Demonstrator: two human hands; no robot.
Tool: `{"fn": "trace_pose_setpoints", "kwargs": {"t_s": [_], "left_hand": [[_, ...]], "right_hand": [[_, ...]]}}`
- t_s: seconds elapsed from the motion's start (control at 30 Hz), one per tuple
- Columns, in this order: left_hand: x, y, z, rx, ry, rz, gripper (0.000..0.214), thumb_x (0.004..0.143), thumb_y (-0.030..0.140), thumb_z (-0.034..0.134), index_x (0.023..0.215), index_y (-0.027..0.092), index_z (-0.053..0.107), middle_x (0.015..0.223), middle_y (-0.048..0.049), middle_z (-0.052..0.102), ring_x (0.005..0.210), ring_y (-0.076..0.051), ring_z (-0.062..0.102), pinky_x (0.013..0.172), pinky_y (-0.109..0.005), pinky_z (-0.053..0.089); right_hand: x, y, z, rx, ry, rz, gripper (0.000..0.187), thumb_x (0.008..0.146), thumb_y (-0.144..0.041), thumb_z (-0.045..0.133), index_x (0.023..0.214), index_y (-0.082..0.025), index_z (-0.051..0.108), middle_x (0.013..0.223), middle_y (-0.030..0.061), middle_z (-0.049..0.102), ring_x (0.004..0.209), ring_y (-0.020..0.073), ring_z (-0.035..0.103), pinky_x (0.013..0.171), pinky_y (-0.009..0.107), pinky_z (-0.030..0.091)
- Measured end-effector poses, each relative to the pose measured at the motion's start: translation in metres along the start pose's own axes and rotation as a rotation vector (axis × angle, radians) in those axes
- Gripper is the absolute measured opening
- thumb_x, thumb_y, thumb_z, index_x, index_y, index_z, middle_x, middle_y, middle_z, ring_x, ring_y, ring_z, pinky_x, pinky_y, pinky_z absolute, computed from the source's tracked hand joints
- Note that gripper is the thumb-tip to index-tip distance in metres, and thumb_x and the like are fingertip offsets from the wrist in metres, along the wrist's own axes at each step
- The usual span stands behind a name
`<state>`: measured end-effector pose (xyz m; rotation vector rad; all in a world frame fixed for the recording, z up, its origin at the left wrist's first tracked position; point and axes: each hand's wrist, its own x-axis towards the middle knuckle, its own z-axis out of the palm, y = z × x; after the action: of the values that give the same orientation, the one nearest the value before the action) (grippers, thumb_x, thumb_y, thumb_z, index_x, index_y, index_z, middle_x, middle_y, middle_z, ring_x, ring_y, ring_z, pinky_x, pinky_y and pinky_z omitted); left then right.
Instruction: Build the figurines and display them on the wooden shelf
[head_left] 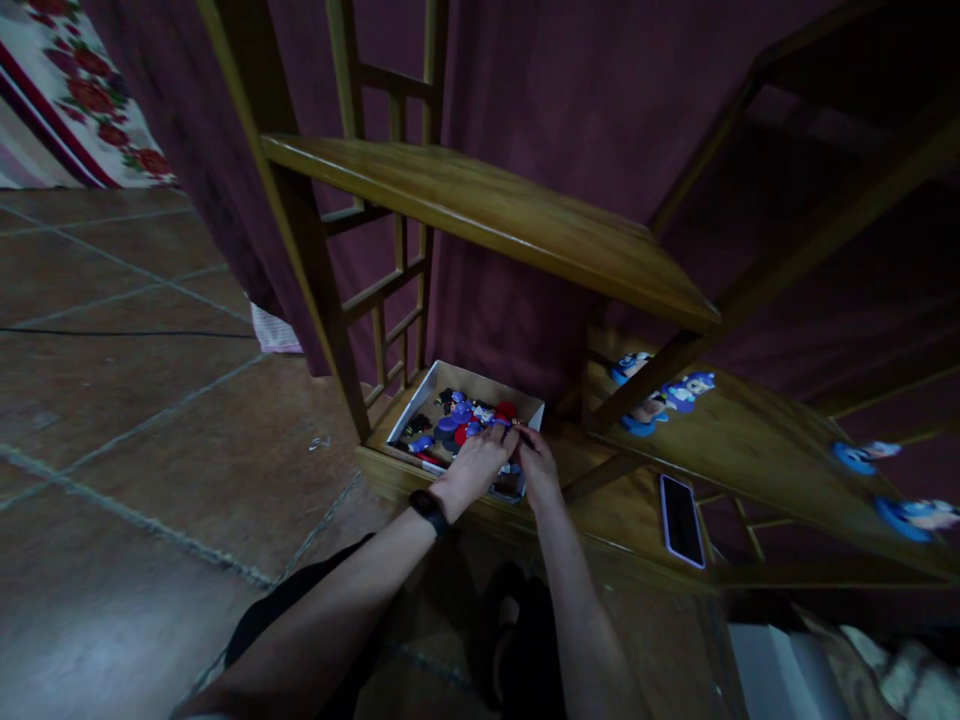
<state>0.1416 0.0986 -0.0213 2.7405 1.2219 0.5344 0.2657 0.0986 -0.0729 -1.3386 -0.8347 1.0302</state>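
Note:
A shallow white cardboard box (489,384) stands on the low wooden shelf, holding a jumble of small toy figure pieces (450,425) in purple, red, black and blue. Over its right side my left hand (486,458), with a dark band on the wrist, reaches in with fingers bent and close together. My right hand (537,462) comes in at the box's right edge, its fingers curled in towards the left fingertips. Both sets of fingertips meet above the pieces. Whatever they pinch is small and mostly hidden by the fingers.
A phone (681,520) lies on the low shelf to the right. Small figures on blue bases (643,415) stand on the raised shelf (757,440). An upper wooden board (480,205) juts out above the box, beside an upright post (296,240). A purple curtain (540,120) hangs behind.

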Motion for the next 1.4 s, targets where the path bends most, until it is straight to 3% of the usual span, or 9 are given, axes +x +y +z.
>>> {"fn": "trace_pose_setpoints", "kwargs": {"t_s": [0.27, 0.43, 0.53, 0.67, 0.77, 0.83, 1.13, 1.4], "left_hand": [[-0.002, 0.004, 0.006, -0.069, -0.050, -0.058, 0.040, 0.074, -0.002, 0.038, 0.110, 0.012, 0.049, 0.103, -0.0159, 0.054, 0.094, -0.024, 0.056, 0.077, -0.034, 0.045], [0.001, -0.005, 0.008, -0.264, 0.048, -0.173, 0.041, 0.075, 0.000, 0.040, 0.109, 0.017, 0.054, 0.099, -0.0123, 0.060, 0.087, -0.022, 0.060, 0.075, -0.032, 0.045], [0.008, -0.017, 0.012, -0.535, 0.125, -0.351, 0.033, 0.074, 0.001, 0.046, 0.097, 0.020, 0.060, 0.083, -0.0061, 0.064, 0.080, -0.018, 0.062, 0.074, -0.029, 0.046], [0.016, -0.030, 0.020, -1.172, 0.218, -0.649, 0.019, 0.067, 0.005, 0.059, 0.083, 0.015, 0.059, 0.066, 0.0004, 0.062, 0.063, -0.013, 0.061, 0.063, -0.026, 0.051], [0.016, -0.033, 0.023, -1.622, 0.192, -0.856, 0.022, 0.063, 0.005, 0.066, 0.081, 0.013, 0.056, 0.066, -0.0002, 0.063, 0.059, -0.013, 0.062, 0.059, -0.026, 0.053], [0.015, -0.033, 0.023, -1.778, 0.146, -0.917, 0.024, 0.062, 0.004, 0.069, 0.080, 0.013, 0.056, 0.068, -0.0024, 0.065, 0.060, -0.014, 0.064, 0.060, -0.026, 0.054], [0.016, -0.031, 0.018, -1.928, 0.000, -0.954, 0.005, 0.076, 0.010, 0.059, 0.079, 0.012, 0.056, 0.062, -0.0049, 0.065, 0.056, -0.016, 0.065, 0.057, -0.028, 0.056], [0.015, -0.031, 0.022, -1.953, 0.074, -0.994, 0.009, 0.074, 0.004, 0.060, 0.074, 0.012, 0.057, 0.063, -0.0019, 0.064, 0.052, -0.010, 0.061, 0.056, -0.023, 0.055]], "right_hand": [[-0.002, 0.004, 0.003, 0.076, -0.002, 0.082, 0.035, 0.061, -0.035, 0.065, 0.093, -0.022, 0.064, 0.089, 0.0009, 0.068, 0.081, 0.0179, 0.061, 0.075, 0.031, 0.048], [-0.006, -0.003, 0.005, 0.122, -0.056, 0.088, 0.034, 0.063, -0.034, 0.065, 0.094, -0.023, 0.063, 0.094, 0.0006, 0.067, 0.086, 0.0179, 0.061, 0.079, 0.031, 0.047], [-0.008, -0.012, 0.005, 0.152, -0.063, 0.090, 0.035, 0.063, -0.035, 0.066, 0.096, -0.023, 0.063, 0.100, 0.0011, 0.066, 0.090, 0.0171, 0.060, 0.081, 0.030, 0.046], [-0.008, -0.018, 0.002, 0.100, 0.004, 0.122, 0.035, 0.066, -0.041, 0.063, 0.096, -0.022, 0.064, 0.095, 0.0029, 0.067, 0.086, 0.0169, 0.060, 0.076, 0.029, 0.047], [-0.005, -0.014, -0.001, 0.051, 0.015, 0.096, 0.031, 0.065, -0.041, 0.063, 0.091, -0.023, 0.066, 0.096, 0.0024, 0.067, 0.086, 0.0168, 0.060, 0.073, 0.028, 0.047], [-0.002, -0.009, -0.001, 0.041, 0.012, 0.079, 0.029, 0.064, -0.040, 0.064, 0.088, -0.024, 0.067, 0.099, 0.0013, 0.066, 0.086, 0.0168, 0.060, 0.073, 0.028, 0.047], [0.001, -0.003, 0.001, 0.095, 0.081, 0.128, 0.028, 0.059, -0.035, 0.068, 0.085, -0.024, 0.066, 0.087, -0.0001, 0.068, 0.073, 0.0161, 0.062, 0.067, 0.030, 0.051], [-0.003, -0.012, 0.003, 0.138, 0.083, 0.161, 0.024, 0.056, -0.034, 0.068, 0.077, -0.023, 0.064, 0.082, 0.0001, 0.065, 0.069, 0.0156, 0.061, 0.062, 0.029, 0.051]]}}
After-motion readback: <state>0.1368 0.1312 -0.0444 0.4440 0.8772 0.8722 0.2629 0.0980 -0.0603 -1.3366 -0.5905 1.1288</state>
